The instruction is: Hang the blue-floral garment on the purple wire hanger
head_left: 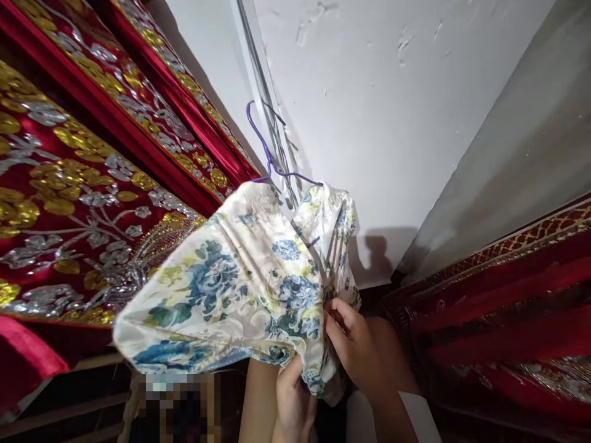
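A cream blouse (249,277) with blue, green and yellow flowers hangs from a purple wire hanger (265,144) in front of me. Its neckline is parted, and the left side spreads out wide. At the front edge, my right hand (353,344) pinches the cloth between thumb and fingers. Lower down, my left hand (295,394) grips the bottom of the blouse, thumb against the fabric and its other fingers partly hidden behind it. Whatever fastening lies between the fingers is too small to make out.
The hanger's hook sits at a pale strip (272,117) on the white wall (369,123). Red cloth with gold and silver sequin flowers (92,203) hangs at the left. More red trimmed fabric (508,307) lies at the right. The lower left is partly pixelated.
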A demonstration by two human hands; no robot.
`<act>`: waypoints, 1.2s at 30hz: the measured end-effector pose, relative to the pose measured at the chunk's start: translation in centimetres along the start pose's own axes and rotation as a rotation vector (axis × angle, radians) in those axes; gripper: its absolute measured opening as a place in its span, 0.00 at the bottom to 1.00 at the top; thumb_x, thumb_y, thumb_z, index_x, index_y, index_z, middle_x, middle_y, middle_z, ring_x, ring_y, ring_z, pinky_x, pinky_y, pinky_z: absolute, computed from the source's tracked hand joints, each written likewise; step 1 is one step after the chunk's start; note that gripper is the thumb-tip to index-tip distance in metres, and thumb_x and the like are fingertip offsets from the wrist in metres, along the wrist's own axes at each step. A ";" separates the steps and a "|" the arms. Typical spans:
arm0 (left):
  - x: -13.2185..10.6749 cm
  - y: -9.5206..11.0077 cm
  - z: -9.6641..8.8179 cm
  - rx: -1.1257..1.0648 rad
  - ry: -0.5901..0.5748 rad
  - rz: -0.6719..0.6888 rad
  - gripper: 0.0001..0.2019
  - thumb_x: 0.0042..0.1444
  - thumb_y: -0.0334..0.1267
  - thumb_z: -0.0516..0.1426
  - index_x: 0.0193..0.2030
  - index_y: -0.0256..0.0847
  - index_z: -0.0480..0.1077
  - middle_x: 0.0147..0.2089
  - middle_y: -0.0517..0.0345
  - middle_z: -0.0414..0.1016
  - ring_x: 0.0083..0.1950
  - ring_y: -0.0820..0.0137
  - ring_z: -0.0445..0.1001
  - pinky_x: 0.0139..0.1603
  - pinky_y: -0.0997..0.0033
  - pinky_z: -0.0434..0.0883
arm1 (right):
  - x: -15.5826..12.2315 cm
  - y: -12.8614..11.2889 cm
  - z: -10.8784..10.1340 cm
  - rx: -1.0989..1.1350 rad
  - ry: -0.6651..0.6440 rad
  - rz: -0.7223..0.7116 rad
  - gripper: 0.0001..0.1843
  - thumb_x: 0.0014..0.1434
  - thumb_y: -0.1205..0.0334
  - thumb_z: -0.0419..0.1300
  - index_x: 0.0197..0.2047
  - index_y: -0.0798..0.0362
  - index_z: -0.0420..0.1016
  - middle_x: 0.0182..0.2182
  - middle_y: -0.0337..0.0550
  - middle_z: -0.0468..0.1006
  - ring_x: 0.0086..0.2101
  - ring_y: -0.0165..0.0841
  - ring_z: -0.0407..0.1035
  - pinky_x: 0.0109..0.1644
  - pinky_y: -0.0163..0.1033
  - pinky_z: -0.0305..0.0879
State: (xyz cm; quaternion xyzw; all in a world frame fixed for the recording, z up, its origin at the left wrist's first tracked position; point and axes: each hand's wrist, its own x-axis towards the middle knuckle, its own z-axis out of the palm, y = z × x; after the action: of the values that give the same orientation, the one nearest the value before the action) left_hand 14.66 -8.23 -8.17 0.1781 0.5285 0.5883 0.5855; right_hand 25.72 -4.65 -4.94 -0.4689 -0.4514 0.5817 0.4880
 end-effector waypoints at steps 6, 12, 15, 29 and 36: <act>-0.1 0.0 -0.1 0.042 0.056 0.072 0.18 0.39 0.47 0.70 0.32 0.35 0.80 0.31 0.49 0.80 0.40 0.54 0.80 0.43 0.58 0.78 | -0.8 -0.4 -1.0 0.027 0.017 0.005 0.18 0.64 0.53 0.56 0.25 0.49 0.58 0.21 0.33 0.56 0.24 0.29 0.50 0.26 0.35 0.47; 1.5 1.2 -1.0 0.016 0.401 0.499 0.22 0.53 0.44 0.68 0.54 0.44 0.73 0.51 0.53 0.78 0.56 0.58 0.76 0.59 0.60 0.72 | -1.7 -1.0 -2.0 0.048 0.114 -0.050 0.21 0.59 0.52 0.57 0.21 0.48 0.52 0.19 0.31 0.49 0.22 0.25 0.43 0.24 0.35 0.42; 1.3 1.9 -0.7 0.093 0.500 0.848 0.27 0.49 0.39 0.70 0.56 0.44 0.69 0.57 0.54 0.72 0.62 0.60 0.70 0.66 0.63 0.65 | -2.3 -1.2 -1.5 0.046 0.051 -0.018 0.21 0.60 0.51 0.56 0.21 0.48 0.52 0.19 0.30 0.49 0.22 0.25 0.42 0.23 0.35 0.41; 0.6 3.0 1.0 0.502 -0.229 0.674 0.06 0.64 0.39 0.59 0.40 0.40 0.74 0.35 0.58 0.74 0.37 0.69 0.73 0.42 0.73 0.69 | -1.9 -3.6 0.7 -0.151 -0.079 -0.043 0.21 0.64 0.51 0.55 0.22 0.51 0.63 0.15 0.33 0.65 0.21 0.26 0.57 0.28 0.34 0.54; 0.3 2.8 1.1 0.491 -0.227 0.661 0.11 0.66 0.42 0.58 0.33 0.40 0.70 0.32 0.59 0.72 0.36 0.69 0.71 0.39 0.73 0.67 | -1.2 -3.3 1.4 -0.105 -0.035 -0.047 0.23 0.65 0.48 0.56 0.21 0.50 0.62 0.14 0.33 0.66 0.19 0.25 0.57 0.27 0.34 0.55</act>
State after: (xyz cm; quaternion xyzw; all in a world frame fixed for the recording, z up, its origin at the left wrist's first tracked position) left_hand 14.12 -6.79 -5.58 0.5355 0.4997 0.5777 0.3602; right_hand 24.89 -5.58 -1.34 -0.4729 -0.5007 0.5538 0.4680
